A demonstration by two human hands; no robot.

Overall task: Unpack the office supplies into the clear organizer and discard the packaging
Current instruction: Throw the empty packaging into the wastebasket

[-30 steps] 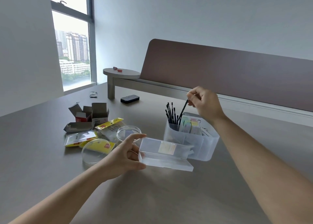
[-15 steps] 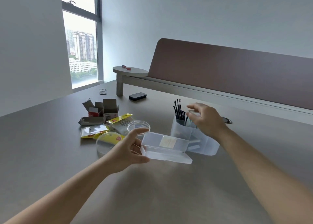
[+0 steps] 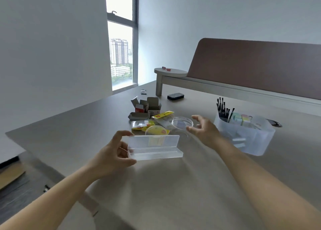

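**Operator:** Report layout, referenced to the clear plastic organizer tub point(image 3: 246, 135).

**Technician:** The broad grey-brown desk point(image 3: 173, 186) carries everything. The organizer tub stands at its right side and holds the black slim pens point(image 3: 223, 110) upright, with pastel sticky notes beside them. Left of the tub, nearer the person, is the open clear hinged plastic case point(image 3: 154, 147). It appears empty. Further left of the tub, and behind the case, lies the packaging pile: grey opened cardboard boxes point(image 3: 147, 108), yellow-and-clear plastic sachets point(image 3: 156, 123) and a round clear plastic lid point(image 3: 182, 122).

**Operator:** Hand status and change?

**Technician:** The left hand point(image 3: 111, 157) holds the case by its left end, thumb below and fingers above. One second ago the right hand point(image 3: 204, 131) pinched a pen over the tub. It has since let go and moved left of the tub, and is now spread, empty, near the case's right end.

**Operator:** Consequence?

**Technician:** The pens are stowed. Judged next step: close the case and discard it with the pile.
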